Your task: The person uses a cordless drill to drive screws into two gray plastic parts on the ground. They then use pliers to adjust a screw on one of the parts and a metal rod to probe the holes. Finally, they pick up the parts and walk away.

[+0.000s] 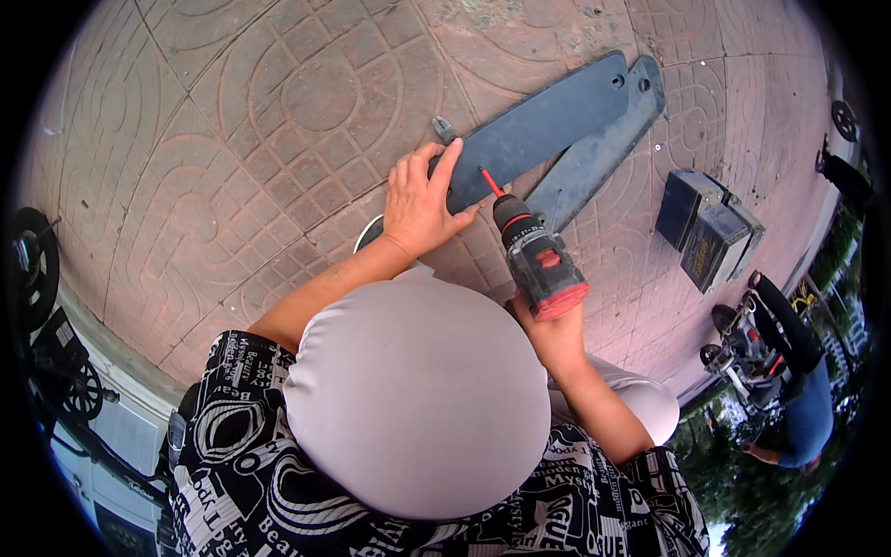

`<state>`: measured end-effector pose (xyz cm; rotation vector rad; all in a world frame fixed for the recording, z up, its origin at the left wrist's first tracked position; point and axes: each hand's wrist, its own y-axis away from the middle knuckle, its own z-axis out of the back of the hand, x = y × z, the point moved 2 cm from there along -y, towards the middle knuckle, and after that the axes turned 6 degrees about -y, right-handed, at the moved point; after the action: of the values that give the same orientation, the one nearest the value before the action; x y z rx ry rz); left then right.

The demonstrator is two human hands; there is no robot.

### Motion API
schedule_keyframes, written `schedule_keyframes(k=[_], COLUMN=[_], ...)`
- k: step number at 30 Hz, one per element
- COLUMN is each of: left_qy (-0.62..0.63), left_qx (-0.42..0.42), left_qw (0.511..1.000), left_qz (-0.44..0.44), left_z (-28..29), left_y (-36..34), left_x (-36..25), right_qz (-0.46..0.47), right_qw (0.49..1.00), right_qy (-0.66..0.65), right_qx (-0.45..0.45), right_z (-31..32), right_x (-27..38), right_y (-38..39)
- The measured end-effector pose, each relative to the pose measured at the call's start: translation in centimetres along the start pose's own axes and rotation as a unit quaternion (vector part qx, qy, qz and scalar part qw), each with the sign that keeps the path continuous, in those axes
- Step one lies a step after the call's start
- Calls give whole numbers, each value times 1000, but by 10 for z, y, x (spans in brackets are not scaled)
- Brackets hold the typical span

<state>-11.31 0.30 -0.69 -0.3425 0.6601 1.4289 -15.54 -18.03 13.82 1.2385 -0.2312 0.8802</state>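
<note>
A long dark grey flat plate [548, 116] lies slantwise over a second, lighter grey plate [608, 162]; a hole shows near its far right end. My left hand [415, 200] grips the near left end of the top plate, index finger over it and thumb at its lower edge. In my right hand [557, 334] is a black and red cordless drill [536, 252], its handle mostly hidden under the body. The drill's red bit [492, 183] points at the top plate, its tip at or just over a spot near my left hand.
Patterned paving [325, 102] lies all round. Two dark box-shaped batteries [710, 227] stand at the right. Wheels [37, 269] show at the left rim. A person in blue [809, 408] is by a vehicle at far right. A pale cloth-covered round shape [418, 399] blocks the lower middle.
</note>
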Motion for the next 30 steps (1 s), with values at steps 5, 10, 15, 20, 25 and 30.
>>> schedule_keyframes(k=[5,10,15,20,25,30], left_qy=[-5,-3,-3,3,16,32], left_qx=[0,5,4,1,1,25], left_qw=[1000,1000,1000,1000,1000,999], left_qz=[4,6,3,-5,1,16], left_z=[0,0,0,1,1,0], left_y=[1,2,2,2,3,3], left_x=[0,0,1,2,2,-1], right_qz=[5,5,26,11,-14,-23], right_qw=[1000,1000,999,999,990,983], right_qy=[3,1,14,34,136,175], right_qx=[0,2,-13,5,35,55], right_z=[1,1,0,2,12,19], right_x=[-8,-14,-18,-1,36,63], right_y=[2,3,3,1,-10,-25])
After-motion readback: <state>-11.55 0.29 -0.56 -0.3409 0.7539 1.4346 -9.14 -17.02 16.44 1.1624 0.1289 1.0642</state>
